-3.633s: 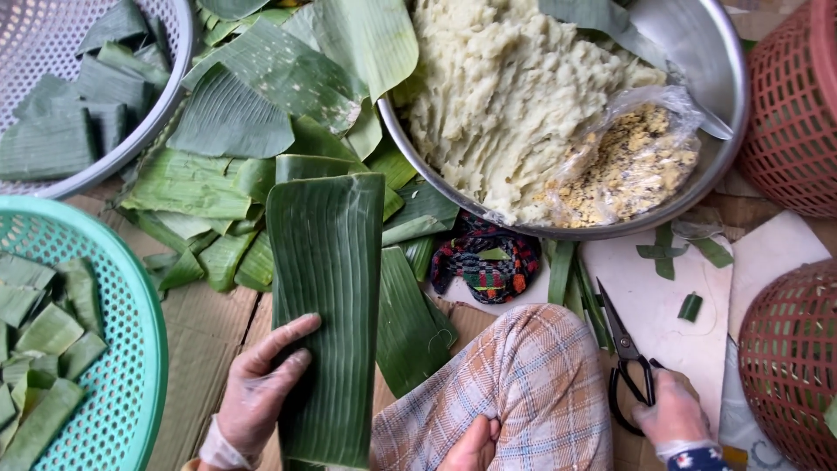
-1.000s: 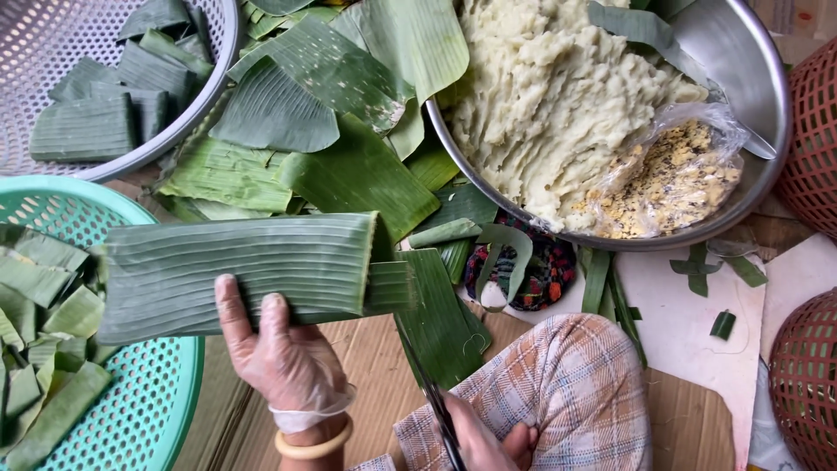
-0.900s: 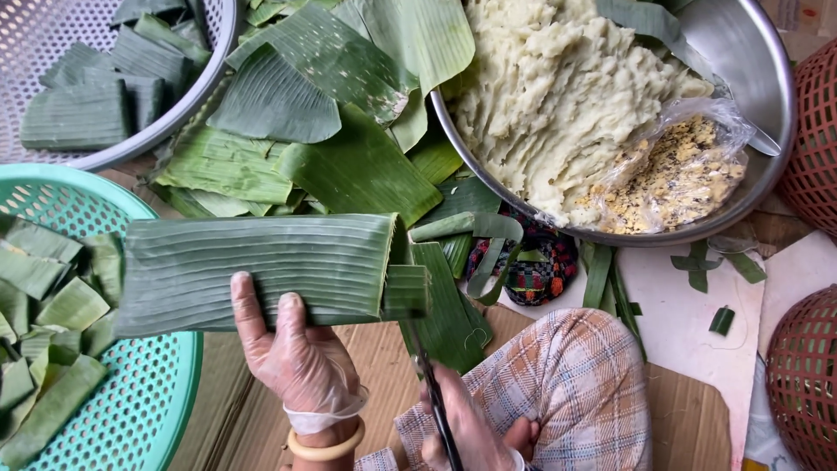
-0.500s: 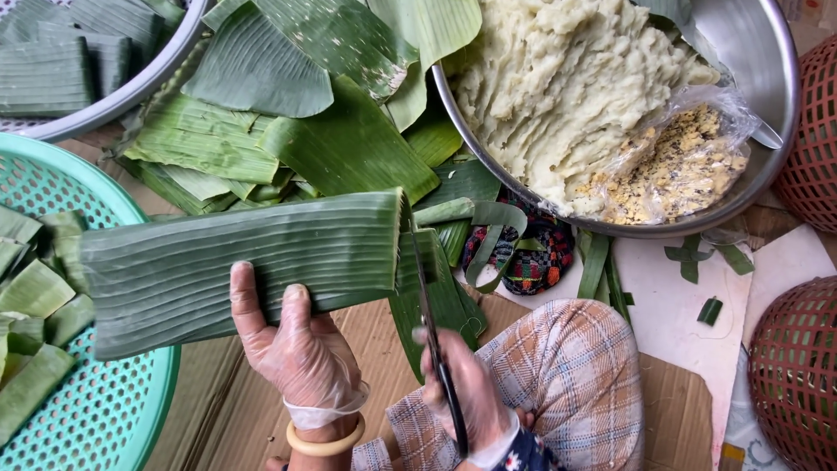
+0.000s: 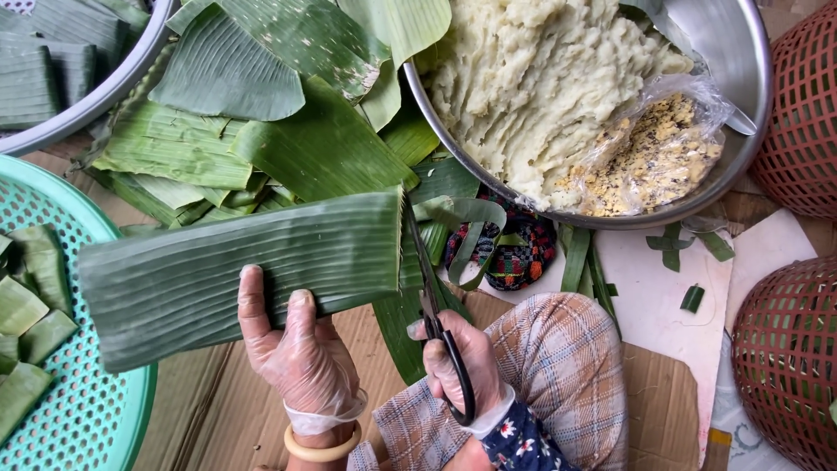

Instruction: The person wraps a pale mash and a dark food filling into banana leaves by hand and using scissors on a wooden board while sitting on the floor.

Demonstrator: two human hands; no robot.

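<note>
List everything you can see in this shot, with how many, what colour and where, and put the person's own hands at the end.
folded banana leaf: one, green, centre left, held flat
scissors: one pair, black handles, at the leaf's right end
loose banana leaves: a pile, green, upper middle
steel bowl: one, silver, top right, holding pale dough
plastic bag of filling: one, clear, yellowish crumbs, inside the bowl
teal basket: one, left edge, holding cut leaf pieces
grey basin: one, top left, with stacked leaves
red baskets: two, right edge
patterned cloth: one, multicoloured, below the bowl
left hand: gloved, gripping the leaf
right hand: gloved, in the scissor handles
</note>
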